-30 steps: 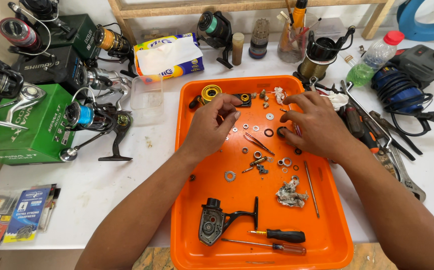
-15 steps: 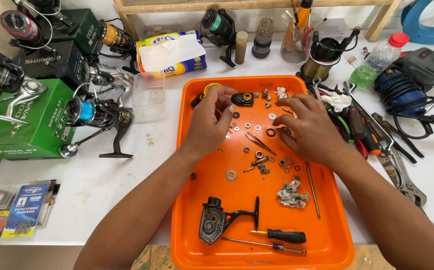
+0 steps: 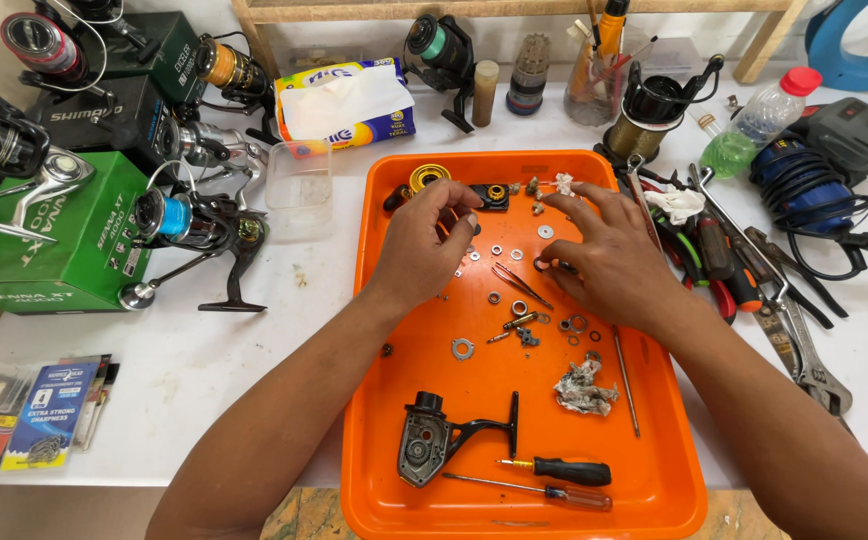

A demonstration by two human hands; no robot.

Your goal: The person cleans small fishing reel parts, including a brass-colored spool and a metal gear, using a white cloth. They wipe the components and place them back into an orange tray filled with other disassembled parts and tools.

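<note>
Orange tray [image 3: 654, 480] on white tabletop [image 3: 254, 330], centre of scene, holding the scattered parts of a dismantled fishing reel. Left hand [image 3: 424, 240] over the far left part of the tray, fingers [image 3: 459, 200] curled and pinched together near a black part with a brass centre [image 3: 495, 195]; whether anything sits between the fingertips cannot be told. Right hand [image 3: 604, 260] over the far right part of the tray, fingers spread and bent, tips touching down among small washers [image 3: 546, 232] on the tray floor, gripping nothing visible. Tweezers [image 3: 519, 283] between the two hands. Yellow spool [image 3: 428, 177] at the far left corner of the tray. Black reel body [image 3: 429, 440] near left in the tray, two screwdrivers [image 3: 564, 470] just right of it, crumpled grey rag [image 3: 584, 388] and thin metal rod [image 3: 626, 380] mid right. Green box [image 3: 64, 250] with reels far left; pliers and wrenches [image 3: 754, 290] right of the tray.
</note>
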